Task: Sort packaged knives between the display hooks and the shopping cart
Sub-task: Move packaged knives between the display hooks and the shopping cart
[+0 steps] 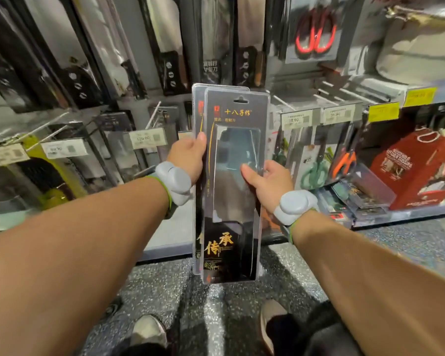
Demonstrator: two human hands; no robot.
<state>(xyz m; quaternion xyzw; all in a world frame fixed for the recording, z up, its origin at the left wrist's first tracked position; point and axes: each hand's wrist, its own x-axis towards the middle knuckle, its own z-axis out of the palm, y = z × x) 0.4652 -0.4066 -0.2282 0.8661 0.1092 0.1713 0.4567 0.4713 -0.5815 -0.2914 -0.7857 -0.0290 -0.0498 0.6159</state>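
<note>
Two packaged knives are being held upright at centre, near the camera, in front of the display hooks point(149, 119); the left hand point(189, 158) is gripping the rear package point(198, 119) at its left edge; the right hand point(270, 182) is gripping the front package point(235, 188), thumb lying across its clear blister; red-handled scissors point(315, 34) are hanging far right.

Bright, glary, edges blurred and warped
</note>
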